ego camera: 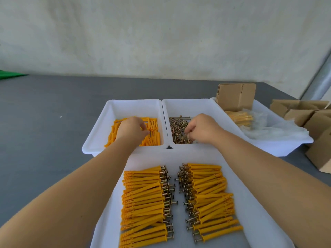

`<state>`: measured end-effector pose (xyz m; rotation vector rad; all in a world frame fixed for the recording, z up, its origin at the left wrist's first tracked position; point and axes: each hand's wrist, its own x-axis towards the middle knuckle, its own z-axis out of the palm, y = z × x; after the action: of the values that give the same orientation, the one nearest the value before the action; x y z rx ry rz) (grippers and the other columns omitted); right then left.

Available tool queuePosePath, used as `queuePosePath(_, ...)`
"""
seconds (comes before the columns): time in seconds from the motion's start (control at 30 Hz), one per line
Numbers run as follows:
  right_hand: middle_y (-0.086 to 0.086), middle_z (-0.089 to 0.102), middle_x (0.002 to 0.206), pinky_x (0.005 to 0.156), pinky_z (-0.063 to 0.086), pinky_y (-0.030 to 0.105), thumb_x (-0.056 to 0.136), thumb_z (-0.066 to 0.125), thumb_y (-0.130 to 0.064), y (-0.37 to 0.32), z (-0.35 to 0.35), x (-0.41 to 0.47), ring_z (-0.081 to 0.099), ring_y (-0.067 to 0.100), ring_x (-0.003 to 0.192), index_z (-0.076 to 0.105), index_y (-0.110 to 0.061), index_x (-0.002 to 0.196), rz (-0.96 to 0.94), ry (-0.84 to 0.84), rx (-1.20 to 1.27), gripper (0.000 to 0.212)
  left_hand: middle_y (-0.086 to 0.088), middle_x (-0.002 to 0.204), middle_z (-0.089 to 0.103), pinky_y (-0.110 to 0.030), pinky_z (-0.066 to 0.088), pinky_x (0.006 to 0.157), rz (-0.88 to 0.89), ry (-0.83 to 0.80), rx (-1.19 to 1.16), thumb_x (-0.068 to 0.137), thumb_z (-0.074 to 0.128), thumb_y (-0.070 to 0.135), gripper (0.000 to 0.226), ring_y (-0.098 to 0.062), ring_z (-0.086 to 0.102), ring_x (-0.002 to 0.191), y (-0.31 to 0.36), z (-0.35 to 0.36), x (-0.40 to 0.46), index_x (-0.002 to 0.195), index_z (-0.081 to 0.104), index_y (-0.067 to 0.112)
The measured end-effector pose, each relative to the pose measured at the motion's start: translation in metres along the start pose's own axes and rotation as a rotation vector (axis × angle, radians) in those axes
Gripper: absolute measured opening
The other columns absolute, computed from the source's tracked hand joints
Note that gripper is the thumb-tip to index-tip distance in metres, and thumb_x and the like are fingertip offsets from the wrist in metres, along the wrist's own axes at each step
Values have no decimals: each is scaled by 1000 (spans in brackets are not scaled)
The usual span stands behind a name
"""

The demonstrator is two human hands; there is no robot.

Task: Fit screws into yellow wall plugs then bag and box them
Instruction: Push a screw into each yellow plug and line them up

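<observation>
Picking step. Left hand pinches among loose yellow plugs in left tub; right hand pinches a screw in screw tub. Next, likely: lift both, align tip with plug mouth, push home, add to assembled rows.

We find nothing to read here — no print, label, brand, number or sign. The brown cardboard boxes behind the right-hand white tray show plain faces, the trays themselves carry no marking, and the clear bags lying in that tray — beside the boxes — look unprinted.
</observation>
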<state>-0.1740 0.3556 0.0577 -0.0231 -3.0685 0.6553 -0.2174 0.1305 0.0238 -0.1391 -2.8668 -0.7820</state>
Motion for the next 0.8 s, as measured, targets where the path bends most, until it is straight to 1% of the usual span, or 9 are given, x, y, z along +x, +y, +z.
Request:
queuePosePath(0.1,2,76,93,90,55,35,92,65,-10,3,-3,-12,70,16,88,78,-15,104,-69,119,166,18,-2,74,66,-26,44,55,133,162,-160,93,64,28,15,-18,59,60,7,-2,-7,90,69,14)
queuePosePath(0.17,-4,74,88,77,54,23,92,66,-13,6,-5,-17,67,6,80,77,-18,104,-94,174,207,17,-2,80,65,-26,44,61,166,285,-237,94,63,30,17,-18,59,66,17,-6,-11,91,70,14)
queuePosePath(0.23,-9,68,85,61,42,11,91,69,-15,9,-5,-20,59,-4,72,76,-21,102,-96,203,228,15,-1,90,63,-26,45,64,157,373,-301,94,63,32,17,-15,59,72,30,-11,-15,91,70,17)
queuePosePath(0.27,-9,67,85,59,38,9,90,70,-15,11,-5,-21,57,-3,72,76,-21,102,-89,211,234,14,0,92,63,-28,49,65,150,384,-359,94,63,33,16,-14,60,72,36,-14,-19,89,69,18)
queuePosePath(0.4,0,72,91,65,41,12,86,73,-9,21,3,-23,66,14,86,73,-17,97,-34,249,269,14,3,77,72,-40,61,67,89,253,-688,96,60,25,16,-19,70,71,56,-21,-38,87,69,16)
queuePosePath(0.53,-4,70,82,65,44,15,84,77,-14,27,9,-25,66,11,80,73,-18,91,19,362,384,9,1,83,76,-28,59,67,-18,134,-990,100,54,20,18,-10,72,72,63,-24,-56,93,69,14)
queuePosePath(0.63,-1,73,84,72,55,25,87,73,-12,25,7,-28,72,12,76,69,-18,91,102,378,665,9,-1,86,76,-27,57,67,-104,24,-1157,103,50,21,20,-11,67,72,61,-22,-68,99,69,15)
queuePosePath(0.7,5,74,89,66,57,28,91,67,-5,21,4,-34,74,13,72,64,-16,102,126,300,846,16,-1,83,74,-29,57,69,-137,-30,-1221,103,49,22,22,-11,64,72,58,-18,-75,104,69,13)
queuePosePath(0.8,-4,76,84,55,52,21,92,62,-5,14,3,-46,70,3,64,57,-29,111,77,274,892,31,-1,80,67,-29,56,71,-128,-58,-1203,103,49,19,22,-12,62,73,55,-10,-84,106,70,15)
